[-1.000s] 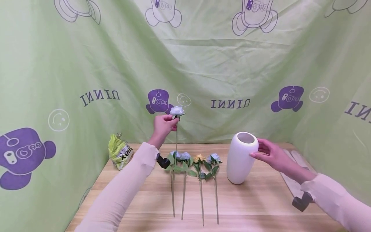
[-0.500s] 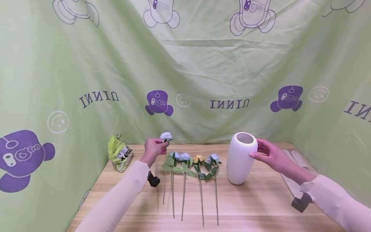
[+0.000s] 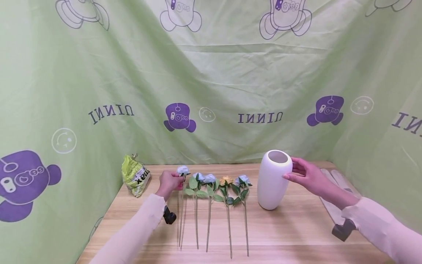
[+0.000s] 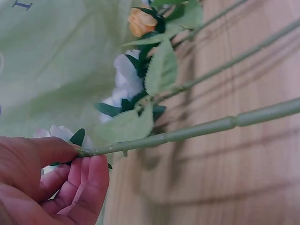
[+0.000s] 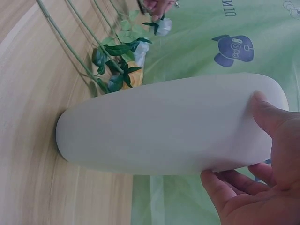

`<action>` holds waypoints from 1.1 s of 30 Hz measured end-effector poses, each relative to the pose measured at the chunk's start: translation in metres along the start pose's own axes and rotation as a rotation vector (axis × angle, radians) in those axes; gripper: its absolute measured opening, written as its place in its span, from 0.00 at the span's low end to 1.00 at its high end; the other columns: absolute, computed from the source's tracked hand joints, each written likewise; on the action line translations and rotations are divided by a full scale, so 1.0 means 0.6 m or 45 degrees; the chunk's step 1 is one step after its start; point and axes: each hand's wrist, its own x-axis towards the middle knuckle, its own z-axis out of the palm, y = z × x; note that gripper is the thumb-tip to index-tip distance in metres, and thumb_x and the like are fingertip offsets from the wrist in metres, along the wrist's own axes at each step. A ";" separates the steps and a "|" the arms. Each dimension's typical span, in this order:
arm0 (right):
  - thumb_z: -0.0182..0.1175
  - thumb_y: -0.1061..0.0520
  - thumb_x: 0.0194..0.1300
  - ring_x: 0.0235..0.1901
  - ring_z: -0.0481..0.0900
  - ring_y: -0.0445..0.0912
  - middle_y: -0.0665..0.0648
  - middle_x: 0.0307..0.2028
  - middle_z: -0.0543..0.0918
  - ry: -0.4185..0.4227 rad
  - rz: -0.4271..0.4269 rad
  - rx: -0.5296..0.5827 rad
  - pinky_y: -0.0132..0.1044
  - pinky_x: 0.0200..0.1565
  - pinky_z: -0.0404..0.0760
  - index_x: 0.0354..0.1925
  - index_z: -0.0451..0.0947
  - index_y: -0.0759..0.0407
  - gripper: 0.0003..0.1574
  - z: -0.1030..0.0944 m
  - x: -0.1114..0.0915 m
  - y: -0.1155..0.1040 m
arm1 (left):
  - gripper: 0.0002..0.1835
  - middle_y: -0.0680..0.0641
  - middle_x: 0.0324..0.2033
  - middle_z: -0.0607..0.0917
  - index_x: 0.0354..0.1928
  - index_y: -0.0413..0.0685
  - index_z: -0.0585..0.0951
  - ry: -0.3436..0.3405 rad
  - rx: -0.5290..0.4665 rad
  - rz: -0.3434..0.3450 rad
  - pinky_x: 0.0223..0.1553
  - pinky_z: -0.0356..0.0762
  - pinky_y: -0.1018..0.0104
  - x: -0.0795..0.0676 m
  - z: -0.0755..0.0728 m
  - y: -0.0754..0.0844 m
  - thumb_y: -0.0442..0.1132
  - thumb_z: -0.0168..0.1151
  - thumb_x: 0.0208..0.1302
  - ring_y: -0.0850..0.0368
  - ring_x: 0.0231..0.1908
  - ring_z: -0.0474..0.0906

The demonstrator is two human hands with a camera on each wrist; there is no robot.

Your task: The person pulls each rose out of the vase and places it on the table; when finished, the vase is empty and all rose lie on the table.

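Observation:
My left hand [image 3: 170, 183] pinches a pale blue artificial rose [image 3: 182, 170] just under its bloom, thumb against fingertips. Its stem [image 4: 201, 131] slants down close over the table, left of the other roses. In the left wrist view the bloom is partly hidden behind the hand. Beside it lie several more roses in a row, blue ones [image 3: 209, 178] and a yellow one [image 3: 226, 180], stems toward me. A tall white vase [image 3: 273, 183] stands upright to their right. My right hand [image 3: 306, 176] holds it near the rim, thumb on the front and fingers round the far side.
A crumpled green plastic bag [image 3: 135, 176] sits at the table's back left. Flat grey-beige cloth-like pieces [image 3: 333, 198] lie on the right, partly behind the right forearm. A green printed curtain [image 3: 211, 80] surrounds the wooden table [image 3: 280, 234].
The left hand has moved down and left with the rose, from raised above the row to low at the row's left end. The right hand and vase have stayed put.

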 end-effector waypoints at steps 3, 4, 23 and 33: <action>0.66 0.54 0.67 0.61 0.77 0.68 0.76 0.61 0.76 -0.003 0.001 0.000 0.42 0.53 0.87 0.70 0.59 0.73 0.44 0.000 0.000 0.000 | 0.07 0.36 0.29 0.89 0.38 0.32 0.83 0.000 0.031 -0.005 0.30 0.89 0.59 0.002 0.003 -0.014 0.28 0.69 0.57 0.54 0.22 0.87; 0.66 0.54 0.67 0.61 0.77 0.68 0.76 0.61 0.76 -0.004 0.002 0.001 0.42 0.53 0.87 0.70 0.59 0.73 0.44 0.000 0.000 -0.001 | 0.07 0.36 0.28 0.89 0.37 0.33 0.83 -0.002 0.035 -0.010 0.30 0.90 0.58 0.001 0.003 -0.017 0.27 0.69 0.57 0.54 0.21 0.86; 0.66 0.53 0.67 0.60 0.77 0.67 0.76 0.61 0.76 -0.020 0.013 0.000 0.43 0.52 0.87 0.70 0.59 0.72 0.44 0.000 -0.002 -0.002 | 0.07 0.41 0.17 0.85 0.33 0.32 0.84 -0.016 0.148 -0.029 0.19 0.85 0.63 -0.003 0.013 -0.062 0.26 0.73 0.53 0.60 0.11 0.80; 0.66 0.54 0.67 0.60 0.78 0.68 0.76 0.60 0.77 -0.011 0.005 -0.029 0.42 0.51 0.88 0.70 0.60 0.73 0.44 -0.001 -0.002 -0.008 | 0.09 0.41 0.18 0.87 0.30 0.36 0.87 -0.007 0.231 0.030 0.17 0.84 0.63 0.001 0.002 -0.067 0.37 0.75 0.55 0.57 0.12 0.80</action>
